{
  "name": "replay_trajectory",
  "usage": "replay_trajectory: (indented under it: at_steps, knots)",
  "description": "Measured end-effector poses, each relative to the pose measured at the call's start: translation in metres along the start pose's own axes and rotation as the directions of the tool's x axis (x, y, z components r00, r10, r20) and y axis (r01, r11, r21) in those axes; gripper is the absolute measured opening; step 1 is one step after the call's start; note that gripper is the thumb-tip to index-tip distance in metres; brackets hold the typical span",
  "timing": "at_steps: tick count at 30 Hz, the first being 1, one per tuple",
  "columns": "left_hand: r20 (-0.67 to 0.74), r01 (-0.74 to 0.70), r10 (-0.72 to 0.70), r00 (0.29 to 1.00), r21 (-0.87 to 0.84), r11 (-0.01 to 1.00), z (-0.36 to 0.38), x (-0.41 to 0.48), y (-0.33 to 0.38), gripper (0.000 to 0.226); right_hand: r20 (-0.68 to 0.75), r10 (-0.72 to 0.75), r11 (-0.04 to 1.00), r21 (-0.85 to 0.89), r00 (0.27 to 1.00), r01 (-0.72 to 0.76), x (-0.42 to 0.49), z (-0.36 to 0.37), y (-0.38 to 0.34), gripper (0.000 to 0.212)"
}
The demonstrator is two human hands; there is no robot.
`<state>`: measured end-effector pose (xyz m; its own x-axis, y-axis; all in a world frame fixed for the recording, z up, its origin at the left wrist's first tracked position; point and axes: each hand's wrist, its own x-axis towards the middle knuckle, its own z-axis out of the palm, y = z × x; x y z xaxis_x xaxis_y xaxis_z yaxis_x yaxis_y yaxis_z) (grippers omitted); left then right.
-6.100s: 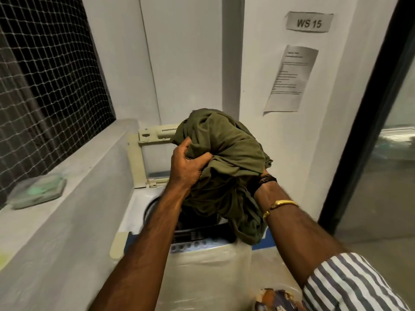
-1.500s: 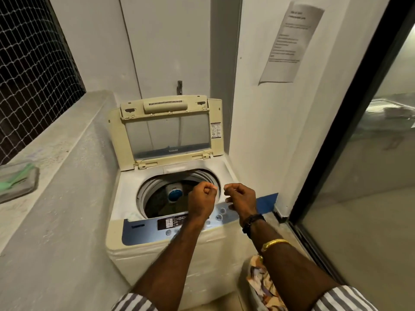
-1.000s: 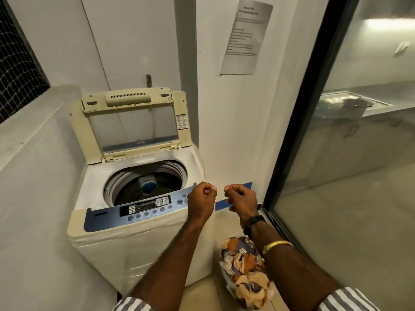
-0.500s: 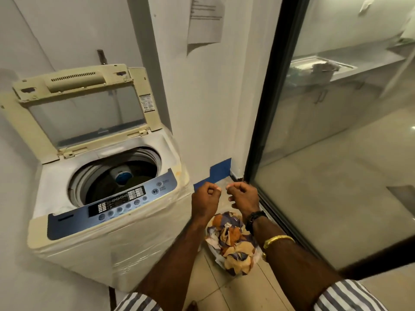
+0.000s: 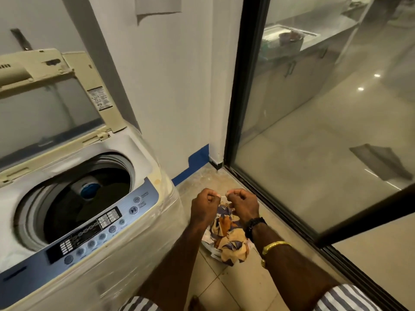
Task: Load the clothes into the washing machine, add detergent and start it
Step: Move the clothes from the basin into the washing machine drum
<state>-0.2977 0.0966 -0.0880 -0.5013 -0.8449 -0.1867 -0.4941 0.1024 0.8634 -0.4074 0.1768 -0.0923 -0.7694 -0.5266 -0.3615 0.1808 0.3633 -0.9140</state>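
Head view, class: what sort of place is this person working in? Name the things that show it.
Probably a small laundry nook in a home: a cream top-loading washing machine with its lid raised, a patterned cloth bundle on the tiled floor, and a black-framed glass door.

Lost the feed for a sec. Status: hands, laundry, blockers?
Left hand and right hand fisted, apparently pinching a thin thread between them. Patterned clothes on floor below; washing machine lid up. Nothing in the way.

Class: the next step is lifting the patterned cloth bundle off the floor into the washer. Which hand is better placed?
Right, narrowly. The right hand hovers directly above the patterned bundle; the left hand hangs over its washer-side edge. Both have curled fingers; a thin thread seems to run between them.
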Motion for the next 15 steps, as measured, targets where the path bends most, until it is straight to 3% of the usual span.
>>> replay_trajectory:
  at_steps: [9,15]
  knots:
    - [0.154,0.055,-0.073,0.985,0.122,0.991,0.034,0.021,-0.03,0.027,-0.017,0.084,0.993,-0.082,0.996,-0.085,0.029,-0.009,0.036,0.008]
    - [0.224,0.029,-0.077,0.972,0.212,0.977,0.067,0.048,-0.049,0.048,-0.01,0.1,0.989,-0.112,0.995,-0.101,0.068,-0.015,0.074,0.029]
